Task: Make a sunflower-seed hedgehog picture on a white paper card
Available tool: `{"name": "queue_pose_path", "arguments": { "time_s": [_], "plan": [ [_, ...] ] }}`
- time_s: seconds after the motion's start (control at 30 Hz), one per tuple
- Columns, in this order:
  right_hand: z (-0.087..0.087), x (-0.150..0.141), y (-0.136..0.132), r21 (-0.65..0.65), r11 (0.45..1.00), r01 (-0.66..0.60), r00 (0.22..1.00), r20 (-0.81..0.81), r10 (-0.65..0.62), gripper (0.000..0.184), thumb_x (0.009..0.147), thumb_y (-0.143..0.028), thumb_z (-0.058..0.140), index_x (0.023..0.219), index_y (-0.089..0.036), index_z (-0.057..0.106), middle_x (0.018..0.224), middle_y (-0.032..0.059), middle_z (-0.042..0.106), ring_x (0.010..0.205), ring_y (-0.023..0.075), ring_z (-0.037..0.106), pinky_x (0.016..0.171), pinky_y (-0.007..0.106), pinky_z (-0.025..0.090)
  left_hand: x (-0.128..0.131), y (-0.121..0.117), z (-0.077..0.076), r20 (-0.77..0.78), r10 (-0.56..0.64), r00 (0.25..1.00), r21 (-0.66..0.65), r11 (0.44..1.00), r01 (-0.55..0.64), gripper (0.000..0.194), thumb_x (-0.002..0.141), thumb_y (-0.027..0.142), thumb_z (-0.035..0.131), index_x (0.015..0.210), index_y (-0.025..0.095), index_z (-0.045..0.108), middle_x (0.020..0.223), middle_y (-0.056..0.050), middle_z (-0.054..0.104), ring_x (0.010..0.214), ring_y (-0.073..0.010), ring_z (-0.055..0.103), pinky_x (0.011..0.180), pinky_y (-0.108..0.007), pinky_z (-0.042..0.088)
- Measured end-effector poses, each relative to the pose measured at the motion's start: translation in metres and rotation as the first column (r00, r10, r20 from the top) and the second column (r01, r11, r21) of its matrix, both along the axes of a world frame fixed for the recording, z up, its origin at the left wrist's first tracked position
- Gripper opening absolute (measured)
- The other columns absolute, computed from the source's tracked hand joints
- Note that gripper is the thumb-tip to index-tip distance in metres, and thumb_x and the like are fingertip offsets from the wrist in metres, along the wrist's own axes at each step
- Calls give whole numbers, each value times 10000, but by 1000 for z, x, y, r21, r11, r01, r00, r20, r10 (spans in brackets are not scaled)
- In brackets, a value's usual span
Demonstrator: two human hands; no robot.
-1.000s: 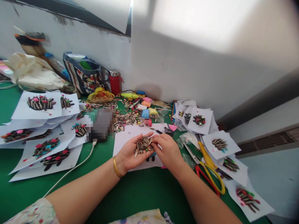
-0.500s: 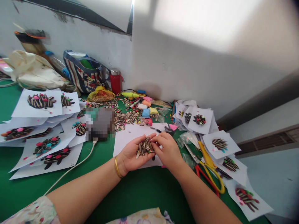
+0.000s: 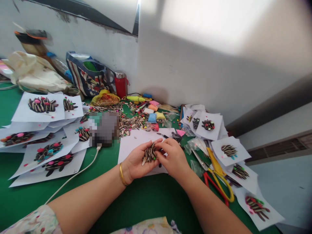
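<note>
A small heap of striped sunflower seeds (image 3: 149, 154) lies in my cupped left hand (image 3: 136, 162), palm up, with a gold bangle on the wrist. A tiny green bit shows among the seeds. The bent fingers of my right hand (image 3: 174, 159) are pinched together at the heap's right side, touching the seeds; their tips are partly hidden. Beneath both hands a white sheet of paper (image 3: 129, 139) rests on the green tabletop (image 3: 146, 195). A black pen (image 3: 162, 135) lies on the sheet, just beyond my right hand.
Loose seeds (image 3: 131, 122) and coloured clay packs (image 3: 152, 117) spread behind the paper. Papers with seed-covered figures stack at left (image 3: 48, 151) and right (image 3: 229, 151). Scissors (image 3: 214, 175) lie right of my hand. A blurred-out device (image 3: 104, 130) with a white cable, red flask (image 3: 120, 86) and bag (image 3: 87, 76) stand left.
My right hand's fingers have shifted slightly left and closer in over the seeds. The heap in my left palm looks a little more gathered.
</note>
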State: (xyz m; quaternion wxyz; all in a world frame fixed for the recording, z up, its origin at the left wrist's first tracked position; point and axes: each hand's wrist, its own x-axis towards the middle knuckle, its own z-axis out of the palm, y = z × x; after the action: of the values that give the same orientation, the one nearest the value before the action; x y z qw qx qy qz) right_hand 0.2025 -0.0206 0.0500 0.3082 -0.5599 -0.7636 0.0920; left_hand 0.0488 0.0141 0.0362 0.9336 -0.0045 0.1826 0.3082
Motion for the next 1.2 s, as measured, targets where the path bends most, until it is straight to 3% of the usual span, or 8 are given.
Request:
{"name": "queue_pose_path", "arguments": {
  "time_s": [0.27, 0.4, 0.47, 0.53, 0.67, 0.8, 0.9, 1.2],
  "plan": [
    [0, -5, -1, -4, 1000, 10, 940, -340, -11, 118, 820, -158, 595, 858, -232, 680, 858, 20, 548, 793, 161, 555, 714, 288, 479, -1, 0, -1, 7, -1, 1000, 37, 999, 0, 313, 960, 210, 448, 1209, 126, 618, 921, -92, 733, 769, -172, 707, 765, -323, 576],
    [2, 4, 1, 12, 999, 40, 820, -572, -26, 68, 847, -195, 554, 875, -229, 606, 889, 14, 607, 795, 150, 588, 744, 291, 491, -3, 2, 2, 25, 33, 999, 46, 998, -34, 311, 962, 223, 443, 1201, 125, 617, 1065, -129, 716, 1016, -247, 686, 924, -408, 535],
    [3, 14, 2, -63, 997, 35, 763, -643, -67, 85, 884, -228, 502, 935, -229, 569, 882, 11, 643, 756, 146, 606, 728, 295, 499, -6, 8, 4, 34, 107, 994, 34, 994, -108, 314, 969, 225, 425, 1196, 121, 614, 1171, -136, 685, 1175, -277, 608, 995, -428, 495],
    [4, 25, 4, -174, 985, 9, 816, -568, -108, 107, 885, -239, 490, 939, -221, 581, 808, 0, 655, 696, 143, 603, 691, 285, 493, -9, 15, 4, 8, 190, 982, 21, 982, -190, 314, 974, 222, 408, 1188, 123, 614, 1206, -133, 673, 1233, -274, 566, 1019, -430, 480],
    [5, 39, 6, -341, 940, -21, 993, -120, -21, 208, 844, -197, 537, 978, -231, 692, 964, 25, 711, 884, 175, 636, 800, 291, 462, -16, 29, -2, -62, 298, 953, 22, 955, -297, 298, 970, 204, 400, 1156, 123, 619, 1216, -136, 671, 1230, -246, 572, 1024, -425, 481],
    [1, 36, 7, -389, 920, 42, 984, 176, 29, 191, 841, -189, 557, 919, -246, 722, 897, 16, 717, 804, 165, 636, 705, 260, 435, -18, 33, -8, -69, 313, 947, 42, 950, -310, 298, 966, 184, 387, 1142, 125, 620, 1222, -131, 669, 1217, -238, 583, 1009, -423, 495],
    [-2, 30, 7, -318, 947, 57, 951, 307, 46, 149, 849, -193, 587, 863, -247, 725, 850, 17, 693, 804, 161, 627, 690, 252, 414, -18, 33, -8, -65, 312, 948, 50, 950, -309, 305, 963, 177, 380, 1151, 127, 616, 1223, -136, 666, 1209, -236, 590, 999, -419, 505],
    [0, 29, 6, -292, 953, 85, 922, 386, 36, 144, 832, -148, 580, 852, -227, 698, 825, 15, 692, 773, 154, 618, 670, 249, 385, -19, 36, -6, -85, 330, 940, 39, 944, -327, 320, 963, 181, 370, 1165, 119, 610, 1196, -147, 673, 1181, -231, 609, 979, -416, 518]
  ]
}}
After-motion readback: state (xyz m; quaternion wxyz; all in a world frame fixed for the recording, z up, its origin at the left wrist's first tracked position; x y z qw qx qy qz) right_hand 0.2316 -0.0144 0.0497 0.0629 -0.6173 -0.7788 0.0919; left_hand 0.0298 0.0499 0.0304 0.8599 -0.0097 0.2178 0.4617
